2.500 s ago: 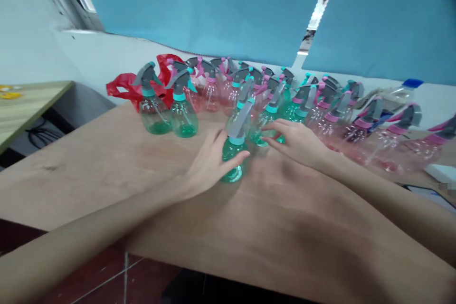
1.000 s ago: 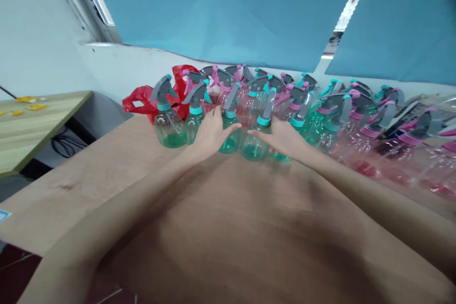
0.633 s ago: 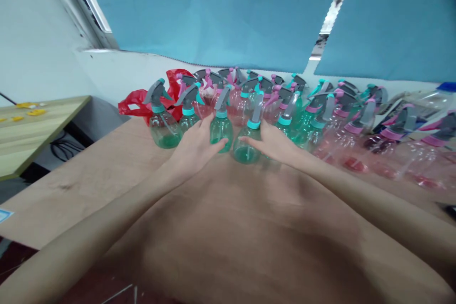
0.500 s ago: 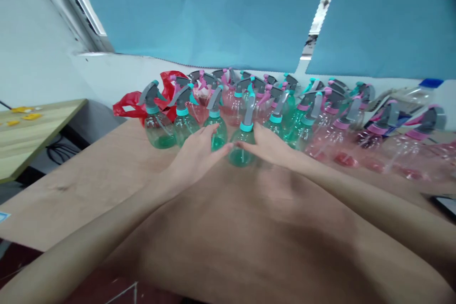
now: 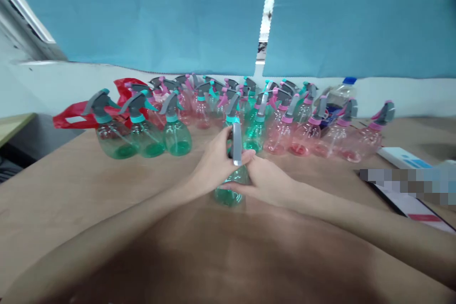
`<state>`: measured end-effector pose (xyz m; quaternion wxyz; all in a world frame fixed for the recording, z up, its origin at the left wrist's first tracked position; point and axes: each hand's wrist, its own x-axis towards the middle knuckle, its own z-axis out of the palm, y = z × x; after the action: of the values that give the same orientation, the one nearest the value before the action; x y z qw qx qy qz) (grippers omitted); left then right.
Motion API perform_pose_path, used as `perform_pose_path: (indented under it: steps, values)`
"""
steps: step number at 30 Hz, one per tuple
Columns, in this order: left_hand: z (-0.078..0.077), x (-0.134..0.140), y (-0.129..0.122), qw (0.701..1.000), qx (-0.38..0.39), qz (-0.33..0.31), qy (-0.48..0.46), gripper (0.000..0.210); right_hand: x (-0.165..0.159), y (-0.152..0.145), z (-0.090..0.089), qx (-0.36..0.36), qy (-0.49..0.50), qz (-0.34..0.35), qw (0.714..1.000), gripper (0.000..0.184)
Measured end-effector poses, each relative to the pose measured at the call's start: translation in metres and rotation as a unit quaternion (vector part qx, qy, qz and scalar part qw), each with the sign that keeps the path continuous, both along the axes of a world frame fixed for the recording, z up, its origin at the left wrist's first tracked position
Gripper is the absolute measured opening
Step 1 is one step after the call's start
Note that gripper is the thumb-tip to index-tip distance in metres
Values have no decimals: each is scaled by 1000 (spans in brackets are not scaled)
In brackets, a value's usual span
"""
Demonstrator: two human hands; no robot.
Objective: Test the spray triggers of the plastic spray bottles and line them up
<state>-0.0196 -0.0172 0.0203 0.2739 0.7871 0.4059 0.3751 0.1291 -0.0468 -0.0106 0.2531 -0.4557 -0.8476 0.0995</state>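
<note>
A green see-through spray bottle [image 5: 230,195] with a grey trigger head stands upright on the table in front of me, a little green liquid in its base. My left hand [image 5: 213,161] is closed around its neck, just under the spray head, with the thumb reaching across the front. Lower down, my right hand [image 5: 267,176] wraps the bottle's body from the right side. Both hands hide much of the neck and collar. Behind them stands another green spray bottle [image 5: 254,130]; to the left are several more green ones, the nearest a green spray bottle [image 5: 178,137].
Several pink spray bottles [image 5: 308,137] stand in a row at the right. A red plastic bag [image 5: 71,116] lies behind the left bottles. A large clear bottle with a blue cap [image 5: 349,80] is at the back. A dark-edged tablet or board [image 5: 409,206] lies on the table [image 5: 89,199].
The green spray bottle has come away from the row toward me. My left hand, open beside it before, now grips its neck. The view has shifted to the right.
</note>
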Motion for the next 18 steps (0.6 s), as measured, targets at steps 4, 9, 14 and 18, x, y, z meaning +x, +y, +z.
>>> perform_pose_path:
  steps: [4, 9, 14, 18]
  values:
    - [-2, 26, -9, 999, -8, -33, -7, 38, 21, -12, -11, 37, 15, -30, 999, 57]
    - [-9, 45, -13, 993, -25, -104, -43, 38, 36, -24, -19, 35, 31, -57, 997, 64]
    - [-13, 41, -2, 993, -12, -88, -76, 40, 49, -20, -31, 3, 43, -40, 998, 69]
    - [-11, 28, 9, 997, -19, -33, -61, 37, 64, -8, -52, -18, 31, -12, 999, 64]
